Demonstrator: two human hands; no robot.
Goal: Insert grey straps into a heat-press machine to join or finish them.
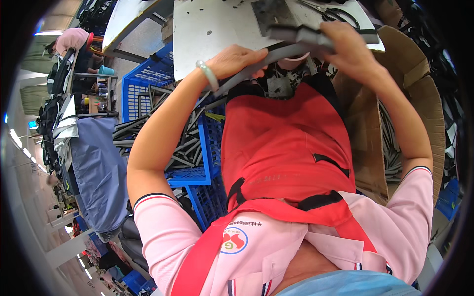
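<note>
A long, flat grey strip [285, 53] stretches between my hands above my lap, at the near edge of the white table [222, 29]. My left hand [240, 60] is closed round it, and its tail hangs down toward the blue basket. On the other side my right hand [348, 48] is closed on the strip's bent, darker grey end part [301, 37]. That part is smeared by motion, so its exact shape is unclear. Black-handled scissors [340, 16] lie on the table just beyond my right hand.
On my left stands a blue plastic basket [211, 148] heaped with similar grey strips [190, 145]. An open cardboard box [363, 143] at my right holds more strips. A dark plate [274, 17] lies on the table. Another person [73, 40] is at the far left.
</note>
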